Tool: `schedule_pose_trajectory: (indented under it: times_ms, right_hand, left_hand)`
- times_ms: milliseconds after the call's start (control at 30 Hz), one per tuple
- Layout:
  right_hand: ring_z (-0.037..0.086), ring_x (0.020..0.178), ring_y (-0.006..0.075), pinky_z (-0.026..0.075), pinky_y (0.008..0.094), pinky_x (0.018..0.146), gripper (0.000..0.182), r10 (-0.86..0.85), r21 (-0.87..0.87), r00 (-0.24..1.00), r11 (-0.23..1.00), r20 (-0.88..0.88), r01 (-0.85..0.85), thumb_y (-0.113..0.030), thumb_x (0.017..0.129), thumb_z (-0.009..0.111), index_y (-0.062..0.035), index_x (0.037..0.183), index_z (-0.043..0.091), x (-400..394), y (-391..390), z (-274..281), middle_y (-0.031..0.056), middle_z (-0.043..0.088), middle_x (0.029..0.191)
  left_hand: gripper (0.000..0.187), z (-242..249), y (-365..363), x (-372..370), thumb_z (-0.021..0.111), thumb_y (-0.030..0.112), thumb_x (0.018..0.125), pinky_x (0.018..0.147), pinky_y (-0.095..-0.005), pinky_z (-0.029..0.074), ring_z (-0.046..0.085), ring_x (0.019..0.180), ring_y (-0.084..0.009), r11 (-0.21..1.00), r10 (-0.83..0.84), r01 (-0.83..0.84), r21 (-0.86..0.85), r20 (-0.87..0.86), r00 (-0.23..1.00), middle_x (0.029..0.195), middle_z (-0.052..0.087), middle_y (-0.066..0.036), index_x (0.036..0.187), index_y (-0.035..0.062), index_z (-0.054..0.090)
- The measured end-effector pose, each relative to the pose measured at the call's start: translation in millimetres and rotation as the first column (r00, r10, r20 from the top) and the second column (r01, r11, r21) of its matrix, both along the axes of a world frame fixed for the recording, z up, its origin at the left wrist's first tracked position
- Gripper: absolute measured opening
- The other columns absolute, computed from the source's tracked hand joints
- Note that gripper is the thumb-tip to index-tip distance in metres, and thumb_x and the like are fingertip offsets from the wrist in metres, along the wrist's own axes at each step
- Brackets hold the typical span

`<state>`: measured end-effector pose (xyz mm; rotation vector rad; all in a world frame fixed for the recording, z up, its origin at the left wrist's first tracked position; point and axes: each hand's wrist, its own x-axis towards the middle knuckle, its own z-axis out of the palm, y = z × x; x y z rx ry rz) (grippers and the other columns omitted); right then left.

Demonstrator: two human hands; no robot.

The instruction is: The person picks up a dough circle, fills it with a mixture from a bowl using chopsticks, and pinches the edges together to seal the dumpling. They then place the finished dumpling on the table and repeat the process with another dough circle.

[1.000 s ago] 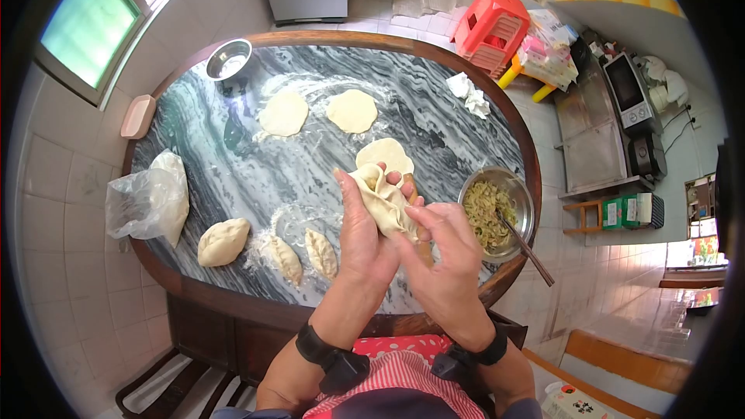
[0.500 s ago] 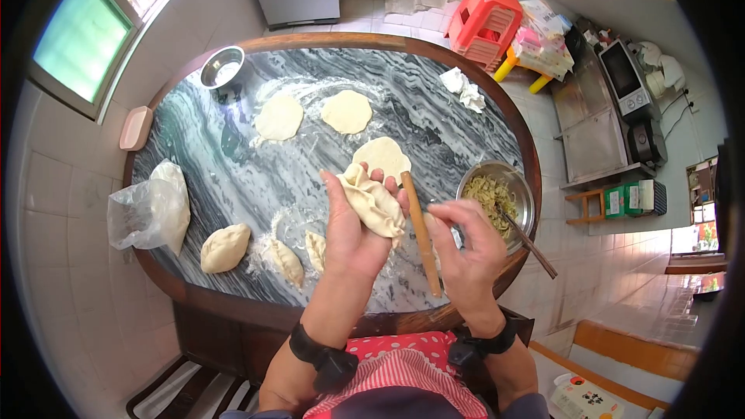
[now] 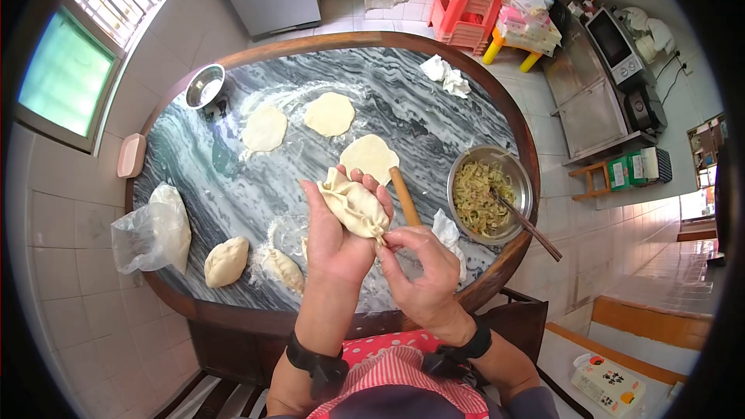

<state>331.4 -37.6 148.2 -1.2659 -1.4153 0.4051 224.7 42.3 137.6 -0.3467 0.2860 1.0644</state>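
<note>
A large pleated dumpling [image 3: 353, 208] lies across the palm of my left hand [image 3: 332, 247], whose fingers curl up behind it. My right hand [image 3: 425, 270] pinches the dumpling's near, lower-right end between thumb and fingers. Just past my right fingers a wooden rolling pin [image 3: 403, 195] rests on the table, its lower part hidden by that hand. A round dough wrapper [image 3: 369, 157] lies beyond the dumpling, with two more wrappers [image 3: 330, 114] farther off. To the left of my left forearm sit a finished dumpling [image 3: 284, 269] and a plump dough piece [image 3: 226, 262]; another piece is mostly hidden by my wrist.
On the marble table [image 3: 419, 124], a metal bowl [image 3: 526, 178] holds shredded filling [image 3: 479, 190] and chopsticks [image 3: 537, 238]. A crumpled tissue [image 3: 449, 239] is beside it. A plastic bag [image 3: 151, 229] lies at the left edge, a small metal bowl [image 3: 206, 87] at the far left.
My right hand has come left and closed on the dumpling's end; before, it was apart from it. The view has shifted a little, bringing the tissue beside the filling bowl into sight.
</note>
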Motion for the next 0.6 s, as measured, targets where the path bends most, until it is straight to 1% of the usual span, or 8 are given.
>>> schedule_pose_trajectory:
  times_ms: [67,167,233,300,333,400,500,600]
  right_hand:
    - [0.066,0.072,0.0221,0.053,0.0307,0.064,0.031,-0.004,-0.003,1.000,1.000,-0.006,0.004,0.009,0.073,0.072,0.0025,0.101,0.062,1.9,-0.4,2.1,0.0136,0.066,0.088]
    - [0.066,0.072,0.0218,0.053,0.0305,0.064,0.029,0.003,-0.020,1.000,1.000,0.006,-0.003,0.010,0.073,0.070,0.0025,0.100,0.063,5.7,-0.2,7.4,0.0133,0.065,0.087]
    - [0.066,0.071,0.0215,0.053,0.0303,0.064,0.028,0.011,-0.034,1.000,0.999,0.025,-0.010,0.010,0.073,0.070,0.0023,0.100,0.064,6.4,1.1,12.8,0.0131,0.065,0.086]
    - [0.066,0.072,0.0216,0.053,0.0304,0.064,0.027,0.006,-0.105,1.000,0.994,-0.011,-0.007,0.009,0.074,0.070,0.0022,0.100,0.065,5.9,2.6,19.1,0.0127,0.065,0.087]
    - [0.066,0.072,0.0216,0.053,0.0304,0.064,0.027,0.011,-0.105,1.000,0.994,-0.011,-0.012,0.009,0.074,0.070,0.0022,0.100,0.065,5.7,3.5,22.1,0.0127,0.065,0.087]
    - [0.066,0.073,0.0225,0.052,0.0311,0.064,0.028,0.094,-0.134,0.995,0.987,0.028,-0.090,0.008,0.075,0.071,0.0016,0.102,0.065,6.3,4.0,26.4,0.0123,0.065,0.087]
    - [0.066,0.074,0.0244,0.052,0.0324,0.063,0.029,0.140,-0.107,0.989,0.985,0.042,-0.135,0.007,0.076,0.071,0.0007,0.104,0.065,5.2,5.1,22.4,0.0119,0.064,0.085]
    - [0.066,0.073,0.0261,0.051,0.0336,0.062,0.027,0.119,-0.062,0.991,0.991,0.057,-0.115,0.007,0.077,0.071,-0.0005,0.102,0.065,3.3,7.8,17.8,0.0120,0.064,0.085]
  left_hand:
    - [0.052,0.2,-1.4,1.7,0.038,0.061,0.096,0.088,-0.0415,0.051,0.059,0.096,-0.0217,1.000,0.006,-0.006,-0.006,-0.019,1.000,0.103,0.061,-0.004,0.110,0.0146,0.059]
    - [0.051,-3.8,-2.7,2.2,0.039,0.060,0.096,0.086,-0.0398,0.052,0.059,0.095,-0.0209,0.998,0.020,-0.015,0.061,-0.070,0.997,0.102,0.061,-0.003,0.110,0.0147,0.057]
    - [0.049,-5.4,-3.7,3.5,0.040,0.059,0.096,0.083,-0.0378,0.053,0.059,0.094,-0.0200,0.989,0.045,-0.016,0.148,-0.198,0.979,0.101,0.060,-0.003,0.111,0.0150,0.056]
    - [0.049,-2.8,-4.6,5.0,0.040,0.059,0.096,0.081,-0.0373,0.053,0.059,0.093,-0.0197,0.988,0.052,-0.020,0.153,-0.210,0.976,0.100,0.060,-0.003,0.111,0.0150,0.055]
    - [0.049,-1.0,-4.5,4.7,0.041,0.059,0.096,0.079,-0.0367,0.054,0.059,0.092,-0.0194,0.987,0.059,-0.023,0.160,-0.224,0.973,0.100,0.059,-0.002,0.111,0.0149,0.055]
    - [0.049,2.5,-4.6,3.8,0.041,0.060,0.096,0.078,-0.0366,0.054,0.059,0.090,-0.0192,0.991,0.065,-0.034,0.132,-0.236,0.970,0.099,0.059,-0.002,0.110,0.0149,0.055]
    - [0.050,6.4,-4.7,5.2,0.042,0.061,0.095,0.076,-0.0366,0.054,0.059,0.088,-0.0190,0.995,0.066,-0.044,0.095,-0.249,0.966,0.099,0.059,-0.002,0.110,0.0148,0.055]
    - [0.050,3.3,-5.0,5.9,0.042,0.061,0.095,0.075,-0.0368,0.054,0.059,0.086,-0.0191,0.994,0.057,-0.032,0.103,-0.254,0.965,0.099,0.059,-0.002,0.109,0.0147,0.055]
